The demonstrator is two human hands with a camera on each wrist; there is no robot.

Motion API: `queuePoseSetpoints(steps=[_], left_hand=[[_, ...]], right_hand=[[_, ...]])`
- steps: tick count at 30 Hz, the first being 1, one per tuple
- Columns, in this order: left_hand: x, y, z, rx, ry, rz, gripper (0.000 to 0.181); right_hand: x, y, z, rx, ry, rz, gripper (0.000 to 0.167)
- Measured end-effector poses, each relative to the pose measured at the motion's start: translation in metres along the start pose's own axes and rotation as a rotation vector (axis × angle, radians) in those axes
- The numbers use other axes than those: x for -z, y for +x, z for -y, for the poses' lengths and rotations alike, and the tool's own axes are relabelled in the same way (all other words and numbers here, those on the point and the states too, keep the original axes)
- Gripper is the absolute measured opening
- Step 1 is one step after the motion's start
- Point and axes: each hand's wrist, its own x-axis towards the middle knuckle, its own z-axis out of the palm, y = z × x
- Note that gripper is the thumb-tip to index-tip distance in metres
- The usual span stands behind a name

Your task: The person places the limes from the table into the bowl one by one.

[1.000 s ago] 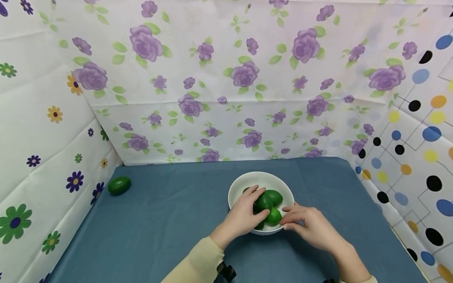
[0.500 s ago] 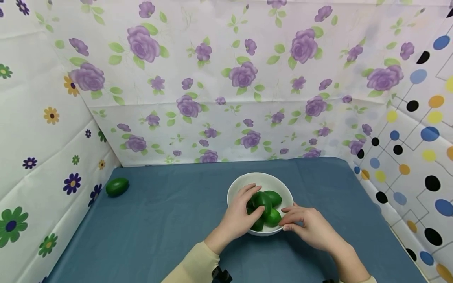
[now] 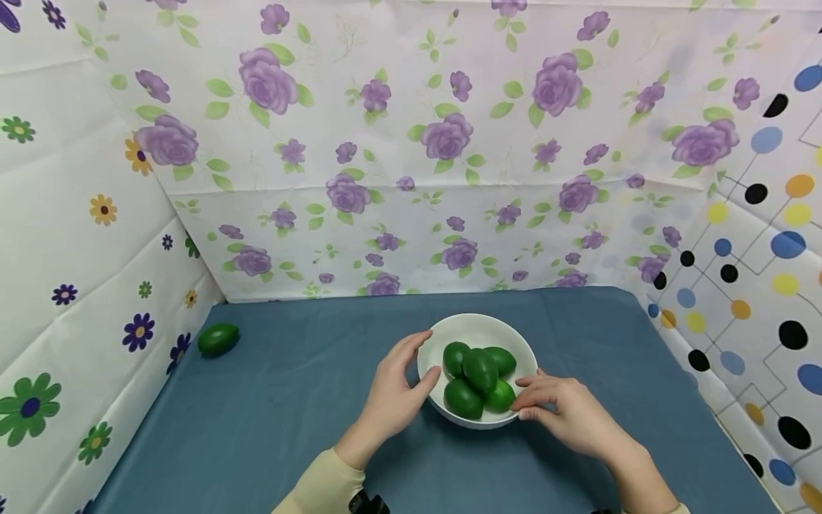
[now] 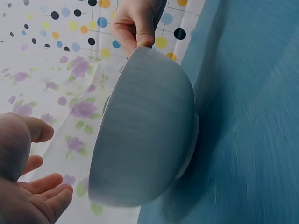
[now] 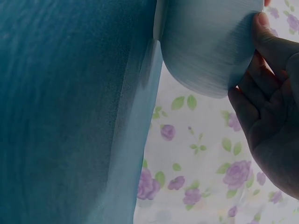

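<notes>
A white bowl (image 3: 478, 325) stands on the blue cloth, with several smooth green fruits (image 3: 480, 370) heaped inside; one of them is a brighter green. My right hand (image 3: 571, 414) pinches the bowl's right rim between thumb and fingers. The left hand (image 3: 392, 392) is at the bowl's left side, fingers spread and holding nothing. In the left wrist view, that hand (image 4: 35, 177) is apart from the bowl's outer wall (image 4: 140, 126). From the right wrist, the thumb and fingers of the right hand (image 5: 275, 98) show against the bowl (image 5: 210, 46).
Another oval green fruit (image 3: 218, 339) lies by itself at the far left of the blue cloth (image 3: 308, 400). Patterned sheets form walls behind the table (image 3: 398, 143) and on both sides.
My left hand has withdrawn leftward from over the fruits, letting go of the dark green one, which now lies atop the heap. The right hand has stayed on the rim.
</notes>
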Motion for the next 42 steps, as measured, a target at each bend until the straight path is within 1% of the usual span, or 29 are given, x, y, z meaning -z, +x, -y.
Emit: queuePoseSetpoints(steps=[1, 4, 7, 9, 12, 17, 22, 25, 29, 32, 35, 39, 42], left_hand=[[0.005, -0.001, 0.001, 0.002, 0.003, -0.008, 0.057], [0.021, -0.006, 0.007, -0.017, 0.026, -0.044, 0.056], [0.041, -0.012, 0.014, -0.033, 0.076, -0.092, 0.056], [0.058, -0.016, 0.019, -0.03, 0.114, -0.123, 0.056], [0.084, -0.021, 0.029, -0.004, 0.176, -0.167, 0.057], [0.12, -0.032, 0.048, 0.058, 0.281, -0.197, 0.057], [0.146, -0.044, 0.062, 0.094, 0.354, -0.207, 0.057], [0.161, -0.048, 0.07, 0.114, 0.4, -0.221, 0.058], [0.184, -0.049, 0.084, 0.177, 0.452, -0.253, 0.061], [0.201, -0.048, 0.094, 0.252, 0.475, -0.27, 0.064], [0.216, -0.048, 0.104, 0.32, 0.491, -0.273, 0.067], [0.232, -0.048, 0.117, 0.382, 0.515, -0.271, 0.068], [0.241, -0.047, 0.126, 0.406, 0.544, -0.274, 0.069]], right_hand=[[0.0, 0.001, 0.0, -0.005, 0.003, 0.005, 0.014], [0.001, 0.001, 0.001, -0.019, -0.001, 0.02, 0.014], [0.002, 0.002, 0.001, -0.032, -0.014, 0.032, 0.014], [0.003, 0.002, 0.002, -0.035, -0.021, 0.036, 0.014], [0.003, 0.004, 0.003, -0.032, -0.021, 0.038, 0.014], [0.004, 0.003, 0.003, -0.027, -0.016, 0.036, 0.014], [0.004, 0.003, 0.003, -0.022, -0.018, 0.037, 0.015], [0.004, 0.003, 0.003, -0.016, -0.018, 0.036, 0.014], [0.004, 0.003, 0.002, -0.015, -0.014, 0.034, 0.014], [0.004, 0.003, 0.002, -0.019, -0.013, 0.031, 0.014], [0.004, 0.003, 0.002, -0.022, -0.01, 0.033, 0.014], [0.003, 0.003, 0.002, -0.025, -0.006, 0.037, 0.012], [0.003, 0.003, 0.002, -0.027, -0.008, 0.037, 0.011]])
